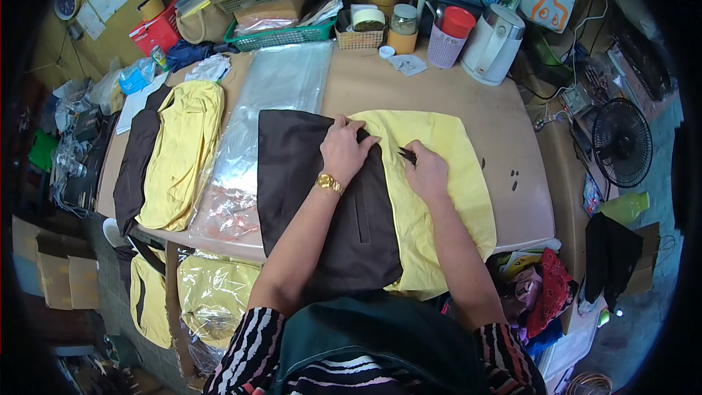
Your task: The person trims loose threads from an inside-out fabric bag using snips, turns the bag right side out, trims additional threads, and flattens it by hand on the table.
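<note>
Spread in front of me is a two-tone fabric piece, a dark brown panel joined to a yellow panel along a seam. A stitched slit runs down the dark part. My left hand, with a gold watch at the wrist, presses and pinches the dark cloth beside the seam, near its top. In my right hand are small black thread snips, their points towards the seam, above the yellow cloth. The fingertips of the left hand partly hide the cloth they grip.
Folded yellow-and-brown pieces lie at the left, beside clear plastic bags. Along the back stand a green basket, a jar, a purple cup and a white kettle. A black fan is at right.
</note>
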Available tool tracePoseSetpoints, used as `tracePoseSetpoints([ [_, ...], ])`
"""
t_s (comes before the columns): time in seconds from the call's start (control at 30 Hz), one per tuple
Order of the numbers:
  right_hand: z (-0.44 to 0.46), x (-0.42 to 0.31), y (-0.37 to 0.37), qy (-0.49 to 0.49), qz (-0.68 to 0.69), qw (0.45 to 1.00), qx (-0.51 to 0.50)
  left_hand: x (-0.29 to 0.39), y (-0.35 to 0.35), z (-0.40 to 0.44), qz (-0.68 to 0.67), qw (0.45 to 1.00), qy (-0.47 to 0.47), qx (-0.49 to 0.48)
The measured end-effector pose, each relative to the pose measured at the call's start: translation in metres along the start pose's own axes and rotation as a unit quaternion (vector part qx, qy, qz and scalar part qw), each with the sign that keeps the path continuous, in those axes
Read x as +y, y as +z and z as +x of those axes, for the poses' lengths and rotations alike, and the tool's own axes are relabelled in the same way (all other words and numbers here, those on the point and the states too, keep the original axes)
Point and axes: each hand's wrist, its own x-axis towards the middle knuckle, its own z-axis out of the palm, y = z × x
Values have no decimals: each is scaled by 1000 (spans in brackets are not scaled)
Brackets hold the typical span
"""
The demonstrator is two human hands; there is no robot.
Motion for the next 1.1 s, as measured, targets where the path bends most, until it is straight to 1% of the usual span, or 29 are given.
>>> tracePoseSetpoints([
  [0.03,-1,-1,-1,5,10,1000,-5,-7,8,4,-10,999,-45,-26],
  [0.07,0,-1,-3,9,19,1000,-10,-20,17,8,-26,999,-30,36],
  [0.1,1,0,-3,12,21,1000,-8,-39,27,10,-108,990,-10,86],
  [0.17,2,2,-1,34,35,999,-10,-79,38,18,-206,963,-77,156],
  [0.2,2,4,-1,39,37,998,-12,-82,20,20,-325,919,-183,130],
  [0.23,2,5,0,44,37,998,-13,-79,-7,23,-434,848,-287,103],
  [0.3,9,6,2,49,38,998,-17,-74,-55,24,-581,732,-315,165],
  [0.37,6,9,7,40,24,999,5,-91,-84,6,-738,633,-185,146],
  [0.43,10,6,7,32,-5,999,10,-36,-107,-11,-592,768,-223,102],
  [0.47,17,5,8,32,-16,999,13,-23,-106,-31,-537,829,-148,-54],
  [0.5,18,4,11,34,-25,999,15,18,-105,-52,-430,887,-127,-111],
  [0.53,20,2,12,40,-28,999,13,30,-89,-70,-329,933,-10,-147],
  [0.57,23,0,13,40,-21,999,12,51,-79,-85,-274,941,30,-199],
  [0.6,25,-2,13,38,-12,999,11,57,-65,-99,-221,945,73,-229],
  [0.67,24,-3,12,43,-5,999,10,49,-27,-121,-149,961,186,-143],
  [0.7,23,-2,11,47,0,999,7,43,-21,-125,-150,960,186,-145],
  [0.77,23,0,11,46,5,999,13,36,-18,-126,-145,963,147,-175],
  [0.8,22,0,12,42,11,999,19,39,-21,-125,-173,963,129,-161],
  [0.83,21,1,13,42,12,999,18,37,-23,-125,-172,963,127,-161],
  [0.9,22,-1,10,53,6,998,11,28,-29,-123,-192,972,79,-113],
  [0.93,23,-1,10,53,6,999,10,19,-35,-123,-256,960,-3,-117],
  [0.97,24,0,11,55,13,998,12,18,-50,-122,-359,914,-117,-150],
  [1.0,23,1,11,57,21,998,13,9,-57,-122,-407,892,-143,-137],
  [1.03,24,1,11,57,22,998,12,1,-69,-123,-401,897,-139,-125],
  [1.07,24,0,10,61,21,998,1,-3,-84,-122,-409,893,-155,-103],
  [1.1,24,-1,9,66,20,998,-10,-16,-92,-120,-439,882,-147,-86],
])
